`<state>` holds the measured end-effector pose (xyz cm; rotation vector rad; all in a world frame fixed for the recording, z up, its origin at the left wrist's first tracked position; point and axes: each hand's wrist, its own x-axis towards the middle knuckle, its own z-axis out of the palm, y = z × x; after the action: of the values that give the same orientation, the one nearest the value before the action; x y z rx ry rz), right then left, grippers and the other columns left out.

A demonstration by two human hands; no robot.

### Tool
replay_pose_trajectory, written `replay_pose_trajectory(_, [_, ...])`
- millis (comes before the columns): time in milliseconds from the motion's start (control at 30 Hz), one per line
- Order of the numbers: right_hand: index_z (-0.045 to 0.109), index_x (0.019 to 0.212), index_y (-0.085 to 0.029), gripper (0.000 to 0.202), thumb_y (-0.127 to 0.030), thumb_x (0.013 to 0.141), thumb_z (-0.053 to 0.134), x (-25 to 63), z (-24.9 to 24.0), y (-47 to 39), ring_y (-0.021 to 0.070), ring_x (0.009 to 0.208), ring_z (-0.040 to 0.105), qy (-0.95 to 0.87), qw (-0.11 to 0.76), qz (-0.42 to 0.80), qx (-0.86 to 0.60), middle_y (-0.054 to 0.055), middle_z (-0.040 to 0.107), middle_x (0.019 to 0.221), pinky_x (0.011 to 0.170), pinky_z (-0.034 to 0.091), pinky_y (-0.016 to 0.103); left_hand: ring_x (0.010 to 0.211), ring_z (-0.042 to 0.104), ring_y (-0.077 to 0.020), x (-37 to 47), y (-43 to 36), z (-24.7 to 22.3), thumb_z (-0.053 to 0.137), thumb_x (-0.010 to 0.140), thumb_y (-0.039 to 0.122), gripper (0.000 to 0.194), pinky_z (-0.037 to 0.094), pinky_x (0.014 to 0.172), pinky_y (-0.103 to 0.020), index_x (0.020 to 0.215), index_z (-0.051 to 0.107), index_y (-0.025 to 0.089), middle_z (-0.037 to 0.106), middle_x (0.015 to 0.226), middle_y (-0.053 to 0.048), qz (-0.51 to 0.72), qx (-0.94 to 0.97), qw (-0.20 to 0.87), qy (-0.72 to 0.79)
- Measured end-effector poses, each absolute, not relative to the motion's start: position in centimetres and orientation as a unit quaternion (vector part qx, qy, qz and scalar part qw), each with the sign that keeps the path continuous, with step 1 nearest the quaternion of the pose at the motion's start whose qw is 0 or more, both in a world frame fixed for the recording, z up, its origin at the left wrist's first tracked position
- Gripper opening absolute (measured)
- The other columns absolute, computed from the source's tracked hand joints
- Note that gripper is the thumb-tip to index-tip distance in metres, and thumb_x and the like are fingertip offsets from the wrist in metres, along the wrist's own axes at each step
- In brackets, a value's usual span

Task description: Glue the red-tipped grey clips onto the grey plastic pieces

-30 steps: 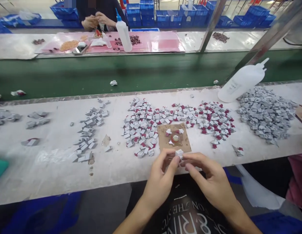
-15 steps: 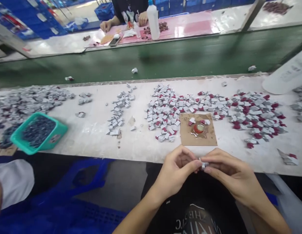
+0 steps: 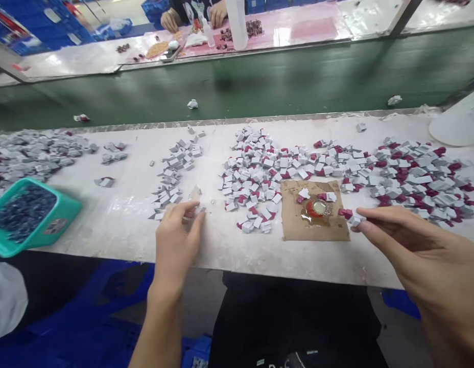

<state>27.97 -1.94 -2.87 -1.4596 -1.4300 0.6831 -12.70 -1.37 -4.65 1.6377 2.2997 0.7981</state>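
My right hand pinches a small grey-and-dark-red plastic piece between thumb and forefinger, just off the right edge of a brown cardboard square. On that cardboard, two similar pieces lie beside a round red-rimmed cap in a wet, shiny puddle. Farther left, my left hand is low over the table, its thumb and forefinger closed around a small grey plastic piece. A loose row of grey pieces lies just beyond that hand.
Heaped grey-and-red pieces lie behind the cardboard, with another pile at right. A teal basket of dark parts stands left, near a grey heap. A white bottle stands right. A person's hands work across the green strip.
My hands were together around a small piece at the table's front edge and have parted. The left went left to a loose grey piece; the right moved right and forward with a grey-and-red piece.
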Motion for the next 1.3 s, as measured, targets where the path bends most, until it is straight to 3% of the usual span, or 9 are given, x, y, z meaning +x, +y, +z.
replay_pose_trajectory(200, [0.095,0.117,-0.045,0.021,-0.029,0.104,0.092,27.4,-2.4,-0.7,0.0250,0.101,0.085,-0.606,0.477,0.260,-0.581,-0.003,0.090,0.111,0.089,0.071,0.041,0.095,0.079,-0.0273,-10.2,-3.2,-3.5,0.080,0.101,0.053,0.034,0.069,0.087,-0.040,0.124,0.082,0.028,0.080,0.104,-0.005,0.381,0.478,0.249,0.752])
replay_pose_trajectory(267, [0.095,0.117,-0.043,0.024,-0.024,0.104,0.091,27.4,-2.3,-0.4,0.0238,0.102,0.085,-0.622,0.472,0.254,-0.571,-0.003,0.091,0.112,0.090,0.070,0.040,0.094,0.078,-0.0252,-8.5,-4.5,-3.2,0.080,0.106,0.048,0.026,0.068,0.085,-0.038,0.125,0.083,0.031,0.080,0.106,-0.004,0.378,0.532,0.265,0.710])
replay_pose_trajectory(333, [0.094,0.118,-0.041,0.025,-0.020,0.105,0.089,27.3,-2.3,0.0,0.0230,0.103,0.085,-0.634,0.466,0.252,-0.563,-0.002,0.092,0.113,0.092,0.069,0.040,0.100,0.078,-0.0242,-6.7,-5.5,-3.3,0.075,0.111,0.035,0.017,0.069,0.091,-0.037,0.126,0.083,0.034,0.078,0.113,-0.004,0.358,0.620,0.249,0.652])
replay_pose_trajectory(500, [0.094,0.117,-0.036,0.023,-0.018,0.105,0.086,26.7,-2.4,0.5,0.0228,0.102,0.086,-0.654,0.441,0.257,-0.558,-0.002,0.093,0.111,0.092,0.070,0.041,0.116,0.079,-0.0258,-3.8,-6.4,-5.8,0.063,0.111,0.007,0.042,0.071,0.099,-0.039,0.141,0.076,0.033,0.071,0.128,-0.010,0.308,0.767,0.192,0.529])
replay_pose_trajectory(700, [0.094,0.114,-0.033,0.020,-0.017,0.105,0.086,26.3,-2.9,0.3,0.0233,0.102,0.089,-0.650,0.437,0.253,-0.568,-0.001,0.093,0.112,0.091,0.073,0.039,0.131,0.073,-0.0331,-3.6,-7.2,-7.2,0.059,0.108,-0.001,0.067,0.070,0.108,-0.047,0.167,0.061,0.031,0.070,0.142,-0.016,0.247,0.816,0.119,0.509])
replay_pose_trajectory(800, [0.094,0.114,-0.033,0.021,-0.016,0.105,0.086,26.3,-3.2,0.2,0.0237,0.105,0.089,-0.647,0.445,0.250,-0.566,-0.001,0.094,0.113,0.095,0.074,0.040,0.133,0.070,-0.0350,-3.1,-7.7,-7.0,0.064,0.109,0.005,0.065,0.066,0.111,-0.050,0.170,0.056,0.028,0.070,0.143,-0.018,0.252,0.816,0.108,0.510])
replay_pose_trajectory(933, [0.094,0.115,-0.032,0.021,-0.016,0.105,0.086,26.1,-3.4,0.2,0.0234,0.105,0.089,-0.648,0.449,0.245,-0.565,-0.001,0.094,0.114,0.094,0.075,0.039,0.119,0.070,-0.0354,-2.2,-8.0,-7.0,0.076,0.110,0.021,0.040,0.060,0.103,-0.050,0.149,0.067,0.023,0.072,0.130,-0.016,0.283,0.755,0.047,0.590])
replay_pose_trajectory(1067, [0.095,0.115,-0.031,0.022,-0.014,0.104,0.086,25.9,-3.4,0.2,0.0208,0.102,0.089,-0.647,0.450,0.255,-0.560,-0.001,0.094,0.113,0.091,0.074,0.034,0.108,0.067,-0.0318,-1.8,-8.0,-6.8,0.079,0.110,0.024,0.015,0.055,0.100,-0.048,0.124,0.073,0.024,0.073,0.114,-0.010,0.291,0.705,0.065,0.643])
replay_pose_trajectory(1300, [0.095,0.115,-0.031,0.022,-0.014,0.104,0.086,26.0,-3.5,0.3,0.0215,0.102,0.089,-0.648,0.447,0.255,-0.562,-0.001,0.093,0.113,0.091,0.074,0.036,0.119,0.072,-0.0260,-1.5,-7.6,-5.9,0.076,0.111,0.017,0.023,0.057,0.107,-0.041,0.128,0.072,0.031,0.079,0.121,-0.002,0.316,0.707,0.195,0.602])
